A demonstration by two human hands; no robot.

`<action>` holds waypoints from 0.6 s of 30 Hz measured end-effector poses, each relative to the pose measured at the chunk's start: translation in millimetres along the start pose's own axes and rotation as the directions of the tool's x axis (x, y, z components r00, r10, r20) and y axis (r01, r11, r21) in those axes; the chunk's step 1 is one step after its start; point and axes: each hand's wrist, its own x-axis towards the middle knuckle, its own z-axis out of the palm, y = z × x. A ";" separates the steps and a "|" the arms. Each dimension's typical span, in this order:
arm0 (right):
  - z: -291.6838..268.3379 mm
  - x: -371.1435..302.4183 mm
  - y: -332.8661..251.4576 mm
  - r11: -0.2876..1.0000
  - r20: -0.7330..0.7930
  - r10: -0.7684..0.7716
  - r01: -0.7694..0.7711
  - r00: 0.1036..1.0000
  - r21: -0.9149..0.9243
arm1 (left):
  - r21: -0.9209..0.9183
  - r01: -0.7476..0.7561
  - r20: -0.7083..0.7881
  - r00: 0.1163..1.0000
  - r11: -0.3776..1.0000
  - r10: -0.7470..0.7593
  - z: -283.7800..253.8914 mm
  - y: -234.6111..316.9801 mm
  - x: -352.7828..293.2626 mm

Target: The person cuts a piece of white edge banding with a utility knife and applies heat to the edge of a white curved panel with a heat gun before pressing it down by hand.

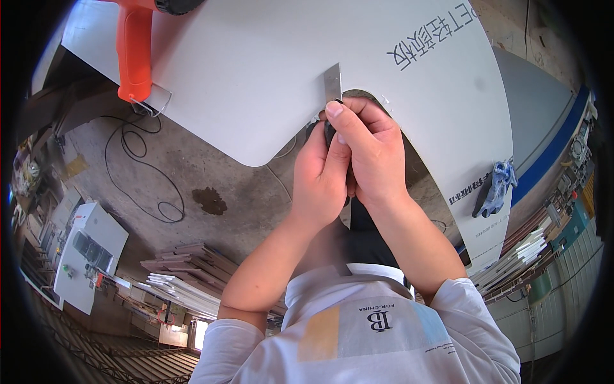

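Observation:
Both my hands meet in the middle, in front of my chest, around a snap-off cutter knife with a dark handle. Its broad metal blade (333, 81) points away from me, with a slanted tip over the white board (262, 77). My left hand (320, 179) is closed around the handle, most of which the fingers hide. At the base of the blade, my right hand (382, 150) pinches the knife between thumb and fingers. The curved cut-out in the board's near edge lies just beside and under my hands.
An orange-handled tool (135, 57) with a wire stand lies on the board's left. On the right rests a blue-and-clear plastic bundle (496, 189). A black cable (167, 185) loops over the concrete floor. Stacked strips (192, 275) and a white table (89, 256) stand at lower left.

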 end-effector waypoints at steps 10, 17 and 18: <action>-1.4 2.8 5.0 1.000 0.013 -0.026 0.025 1.000 0.017 | 0.033 0.038 0.016 0.999 0.999 -0.038 -2.0 1.4 -2.0; 0.6 1.2 1.9 0.997 -0.011 -0.023 0.024 1.000 0.068 | 0.084 0.044 0.038 0.998 0.996 -0.048 -4.5 3.5 -0.2; 0.4 1.6 3.2 0.996 -0.008 -0.027 0.027 1.000 0.086 | 0.094 0.048 0.042 0.998 0.994 -0.052 -5.1 4.3 0.2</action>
